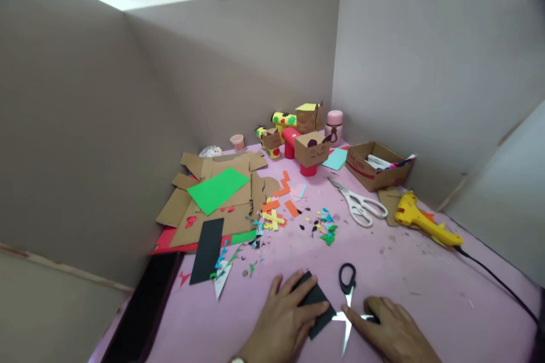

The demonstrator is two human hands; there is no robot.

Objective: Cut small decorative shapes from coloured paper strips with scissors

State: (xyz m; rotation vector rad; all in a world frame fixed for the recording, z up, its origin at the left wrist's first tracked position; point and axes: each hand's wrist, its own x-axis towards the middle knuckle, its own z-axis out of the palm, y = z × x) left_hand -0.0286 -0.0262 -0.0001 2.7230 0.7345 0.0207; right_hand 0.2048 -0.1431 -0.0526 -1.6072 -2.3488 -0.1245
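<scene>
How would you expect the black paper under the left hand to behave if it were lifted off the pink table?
The black paper looks thin and lies flat under the left hand, so it would probably flop and weigh little. Its smooth surface may slide easily on the pink table.

Pretty plain setup, just grey-brown partition walls [238, 62] boxing in a scuffed pink table [426, 278], with bright light spilling over the top edge.
</scene>
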